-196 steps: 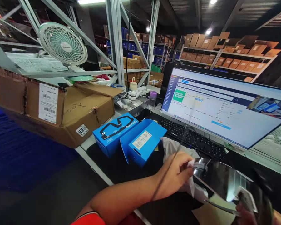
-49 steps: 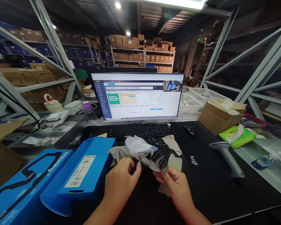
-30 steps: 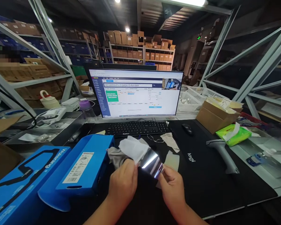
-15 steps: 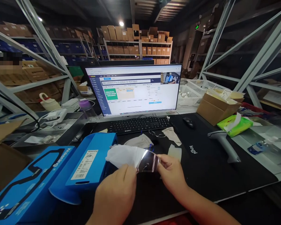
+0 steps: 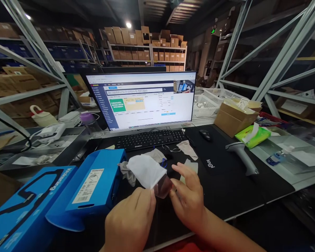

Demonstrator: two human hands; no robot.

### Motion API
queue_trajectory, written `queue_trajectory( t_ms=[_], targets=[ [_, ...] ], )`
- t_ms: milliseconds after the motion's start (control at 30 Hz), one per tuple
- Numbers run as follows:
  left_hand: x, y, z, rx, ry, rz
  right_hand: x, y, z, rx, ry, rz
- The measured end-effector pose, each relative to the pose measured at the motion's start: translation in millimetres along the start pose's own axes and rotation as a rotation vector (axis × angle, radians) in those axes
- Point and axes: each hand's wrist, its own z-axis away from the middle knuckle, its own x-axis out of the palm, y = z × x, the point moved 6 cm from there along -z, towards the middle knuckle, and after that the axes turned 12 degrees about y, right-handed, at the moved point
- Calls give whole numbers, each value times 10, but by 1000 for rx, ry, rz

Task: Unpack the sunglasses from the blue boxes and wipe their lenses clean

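My left hand (image 5: 131, 217) pinches the mouth of a white cloth pouch (image 5: 145, 169) above the black desk mat. A dark, glossy, lens-like piece (image 5: 162, 187) sticks out of the pouch; the rest of it is hidden by the cloth. Thumb and fingertips of my right hand (image 5: 190, 197) close on the free end of this piece, with one finger raised. Behind the pouch lie a crumpled grey cloth (image 5: 128, 175) and a beige cloth (image 5: 157, 154). An opened blue box (image 5: 107, 161) with a white label stands left of my hands.
Another blue box (image 5: 28, 199) lies at the far left. A monitor (image 5: 141, 120) and keyboard (image 5: 149, 138) stand ahead. To the right are a mouse (image 5: 205, 134), a barcode scanner (image 5: 243, 157), a cardboard box (image 5: 232, 120) and a green tissue pack (image 5: 252, 134).
The dark piece now shows less beyond the pouch and has tilted downward. My right hand's upper finger has lifted. The whole view has shifted slightly to the right.
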Motion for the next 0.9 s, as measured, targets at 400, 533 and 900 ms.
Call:
queue_trajectory(
  t_ms=[400,533,900],
  targets=[
    [289,76,-114,50,-157,410,73,65,-122,-103,-161,-94],
    [360,245,-107,218,-136,390,60,217,-88,-42,-153,-187],
    [1107,-781,-513,-531,-470,-26,-3,1630,-447,918,-81,-706]
  ],
)
